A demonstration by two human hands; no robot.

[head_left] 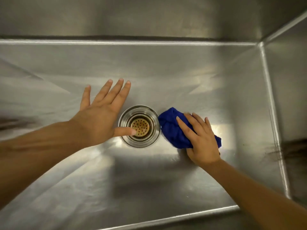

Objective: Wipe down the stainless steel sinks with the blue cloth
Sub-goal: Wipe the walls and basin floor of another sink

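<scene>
Head view, looking straight down into a stainless steel sink (191,68). Its brushed metal floor fills most of the picture and catches soft patches of light. The back wall runs across the top, the right wall rises along the right side, and the near rim cuts across the lower right corner.

A round drain (150,116) sits in the floor near the middle of the picture. It has shiny stepped rings around a brass-coloured strainer (142,127) dotted with small holes.

The left hand (99,117) reaches in from the left edge on a bare forearm. It is palm down and wide open, with its four fingers straight and fanned towards the back wall. It holds nothing. Its thumb points right, and the thumb tip lies over the left edge of the strainer. Whether the palm touches the floor or hovers just above it cannot be told.

The cloth (171,131) is deep blue and bunched into a loose wad. It lies on the sink floor just right of the drain, with its left edge reaching the drain's outer ring.

The right hand (201,141) comes in from the lower right on a bare forearm and lies on top of the cloth. Its fingers (184,125) are spread and nearly straight, pressing the cloth down against the floor. The thumb sits along the cloth's near edge. Blue fabric shows past the fingertips and beyond the hand's right side.
</scene>
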